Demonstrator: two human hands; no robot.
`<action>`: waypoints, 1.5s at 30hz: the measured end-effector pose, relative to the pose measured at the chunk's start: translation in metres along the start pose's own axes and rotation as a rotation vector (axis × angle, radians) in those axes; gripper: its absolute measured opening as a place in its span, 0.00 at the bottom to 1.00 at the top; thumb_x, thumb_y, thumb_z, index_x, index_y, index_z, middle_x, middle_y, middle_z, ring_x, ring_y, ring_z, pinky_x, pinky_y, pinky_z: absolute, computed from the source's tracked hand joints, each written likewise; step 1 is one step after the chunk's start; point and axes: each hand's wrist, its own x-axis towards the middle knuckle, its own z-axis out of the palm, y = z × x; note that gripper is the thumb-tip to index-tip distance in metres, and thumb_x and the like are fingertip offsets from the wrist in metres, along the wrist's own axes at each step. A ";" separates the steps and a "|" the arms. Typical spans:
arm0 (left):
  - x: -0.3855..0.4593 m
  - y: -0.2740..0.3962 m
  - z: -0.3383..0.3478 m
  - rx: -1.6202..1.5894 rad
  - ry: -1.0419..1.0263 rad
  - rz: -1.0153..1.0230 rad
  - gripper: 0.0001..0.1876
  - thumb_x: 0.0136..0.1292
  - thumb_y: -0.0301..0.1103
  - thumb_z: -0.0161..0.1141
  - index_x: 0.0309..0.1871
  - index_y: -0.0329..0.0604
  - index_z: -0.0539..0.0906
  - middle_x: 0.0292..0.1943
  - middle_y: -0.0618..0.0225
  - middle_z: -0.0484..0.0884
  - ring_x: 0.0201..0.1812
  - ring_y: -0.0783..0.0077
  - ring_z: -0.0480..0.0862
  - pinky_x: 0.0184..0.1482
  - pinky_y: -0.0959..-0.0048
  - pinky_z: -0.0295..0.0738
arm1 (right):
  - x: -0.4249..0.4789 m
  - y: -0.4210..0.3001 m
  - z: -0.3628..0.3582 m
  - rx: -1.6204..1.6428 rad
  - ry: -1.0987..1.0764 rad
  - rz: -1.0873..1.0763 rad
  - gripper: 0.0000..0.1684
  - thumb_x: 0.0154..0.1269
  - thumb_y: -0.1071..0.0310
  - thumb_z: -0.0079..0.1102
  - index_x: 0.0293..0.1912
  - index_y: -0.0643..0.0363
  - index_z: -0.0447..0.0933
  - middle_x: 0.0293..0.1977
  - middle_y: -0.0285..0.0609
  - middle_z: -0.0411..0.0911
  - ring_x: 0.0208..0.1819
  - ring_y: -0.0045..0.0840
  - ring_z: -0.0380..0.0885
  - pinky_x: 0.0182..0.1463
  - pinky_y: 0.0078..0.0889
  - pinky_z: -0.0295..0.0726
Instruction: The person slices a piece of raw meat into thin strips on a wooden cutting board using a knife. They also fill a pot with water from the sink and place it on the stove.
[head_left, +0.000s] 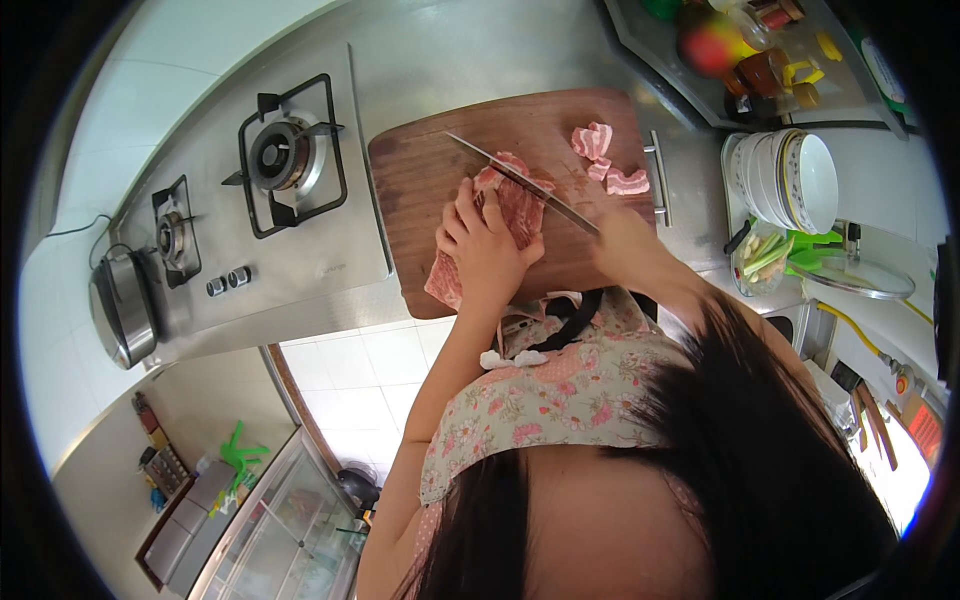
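A slab of raw marbled meat (517, 208) lies on the dark wooden cutting board (412, 176). My left hand (482, 244) presses on the slab with spread fingers, the thumb at its right side. In my right hand (626, 246) is a long-bladed kitchen knife (551, 200), its handle hidden by the hand. The blade crosses the upper part of the slab at a slant, its tip pointing to the upper left; how deep it sits cannot be told. Several cut pieces of streaky meat (627, 181) lie at the board's upper right.
Left of the board is a steel gas hob (330, 262) with two burners. On the right stand stacked bowls (814, 184), a container of cut green vegetables (763, 257) and a glass lid (862, 277). Bottles and jars (765, 71) fill the upper right corner.
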 end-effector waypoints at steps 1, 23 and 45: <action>0.001 0.001 -0.001 0.001 -0.015 -0.005 0.44 0.41 0.50 0.70 0.61 0.35 0.67 0.66 0.49 0.59 0.62 0.43 0.60 0.61 0.44 0.51 | -0.010 0.017 0.002 -0.012 -0.028 0.033 0.12 0.54 0.74 0.52 0.35 0.73 0.79 0.30 0.67 0.77 0.37 0.56 0.78 0.43 0.51 0.77; 0.002 0.004 0.004 0.013 0.047 0.015 0.44 0.39 0.49 0.70 0.61 0.36 0.67 0.65 0.50 0.60 0.59 0.42 0.62 0.58 0.43 0.54 | 0.015 -0.033 -0.021 0.094 0.134 -0.170 0.18 0.53 0.76 0.51 0.45 0.72 0.74 0.32 0.66 0.77 0.37 0.57 0.78 0.44 0.53 0.76; 0.003 0.004 0.000 0.016 0.009 -0.026 0.45 0.40 0.50 0.70 0.61 0.35 0.66 0.66 0.50 0.59 0.61 0.43 0.61 0.60 0.43 0.52 | 0.037 -0.040 -0.002 -0.005 0.096 -0.110 0.09 0.53 0.75 0.53 0.31 0.73 0.78 0.30 0.65 0.78 0.35 0.55 0.79 0.39 0.50 0.78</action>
